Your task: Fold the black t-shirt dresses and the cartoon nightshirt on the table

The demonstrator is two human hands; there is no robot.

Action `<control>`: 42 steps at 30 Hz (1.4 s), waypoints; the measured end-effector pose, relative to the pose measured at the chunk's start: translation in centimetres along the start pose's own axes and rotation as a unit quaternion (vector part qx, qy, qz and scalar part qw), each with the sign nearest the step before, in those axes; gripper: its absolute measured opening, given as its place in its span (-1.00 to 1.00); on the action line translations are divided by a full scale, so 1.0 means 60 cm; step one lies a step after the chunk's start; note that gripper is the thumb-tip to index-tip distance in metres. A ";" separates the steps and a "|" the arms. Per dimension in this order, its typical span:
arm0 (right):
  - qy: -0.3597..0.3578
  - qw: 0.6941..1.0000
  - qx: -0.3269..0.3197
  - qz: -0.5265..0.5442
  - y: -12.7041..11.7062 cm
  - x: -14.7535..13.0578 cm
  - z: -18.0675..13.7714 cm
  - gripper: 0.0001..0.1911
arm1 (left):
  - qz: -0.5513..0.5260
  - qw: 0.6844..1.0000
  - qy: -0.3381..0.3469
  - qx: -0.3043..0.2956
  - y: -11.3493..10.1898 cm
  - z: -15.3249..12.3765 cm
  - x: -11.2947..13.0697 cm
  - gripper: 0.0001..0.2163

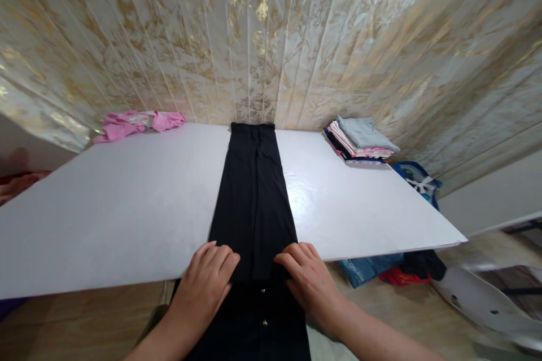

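A pair of black trousers (254,192) lies lengthwise across the white table (139,197), its waistband at the far edge by the wall and its legs side by side toward me. My left hand (214,273) is closed on the left edge of the legs near the table's front edge. On the opposite side, my right hand (311,279) grips the right edge, thumb and fingers curled on the cloth. The lower ends of the legs blend into my own dark clothing with shiny buttons (265,322), so the hem is hard to make out.
At the back right corner stands a stack of folded clothes (359,141), grey on top. A crumpled pink garment (135,124) lies at the back left. Bags and clothes (376,271) are on the floor at right, near a white plastic chair (478,299). Patterned wall covering (262,39) rises behind.
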State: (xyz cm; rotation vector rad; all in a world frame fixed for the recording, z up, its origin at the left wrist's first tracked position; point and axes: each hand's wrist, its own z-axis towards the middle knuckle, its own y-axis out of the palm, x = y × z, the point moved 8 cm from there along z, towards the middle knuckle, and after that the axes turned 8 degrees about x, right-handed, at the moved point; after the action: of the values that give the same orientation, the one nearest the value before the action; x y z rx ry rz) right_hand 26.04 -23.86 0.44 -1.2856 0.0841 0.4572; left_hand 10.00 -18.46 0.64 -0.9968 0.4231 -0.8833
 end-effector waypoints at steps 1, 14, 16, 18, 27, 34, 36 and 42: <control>-0.001 1.000 0.001 0.009 -0.002 -0.002 -0.003 -0.55 | -0.018 1.000 -0.006 0.004 -0.002 -0.004 0.001 -0.64; -0.033 0.975 -0.051 0.216 -0.086 -0.023 0.023 -0.54 | -0.193 0.979 0.007 -0.060 -0.081 0.029 0.001 -0.71; -0.021 0.966 -0.054 0.253 -0.092 -0.016 0.041 -0.62 | -0.208 0.968 -0.041 -0.134 -0.071 0.047 -0.014 -0.72; 0.001 0.959 -0.033 0.282 -0.098 0.003 0.069 -0.72 | -0.205 0.958 -0.086 -0.182 -0.062 0.075 -0.039 -0.74; 0.075 0.956 0.022 0.283 -0.051 0.166 0.279 -0.86 | -0.187 0.935 -0.085 -0.288 0.052 0.289 -0.173 -0.83; 0.146 0.970 0.063 0.182 0.015 0.261 0.335 -0.69 | -0.163 0.952 -0.155 -0.207 0.140 0.323 -0.261 -0.75; 0.143 0.969 0.094 0.176 0.019 0.266 0.322 -0.66 | -0.166 0.955 -0.167 -0.182 0.145 0.309 -0.273 -0.74; 0.113 0.970 0.122 0.175 0.022 0.256 0.306 -0.66 | -0.203 0.949 -0.185 -0.154 0.145 0.290 -0.281 -0.77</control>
State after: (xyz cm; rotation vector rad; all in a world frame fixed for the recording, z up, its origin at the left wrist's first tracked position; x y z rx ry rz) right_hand 36.01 -2.04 -0.16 -1.0757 0.5502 0.5798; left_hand 15.54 6.65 0.61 -1.5424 0.0294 -0.9855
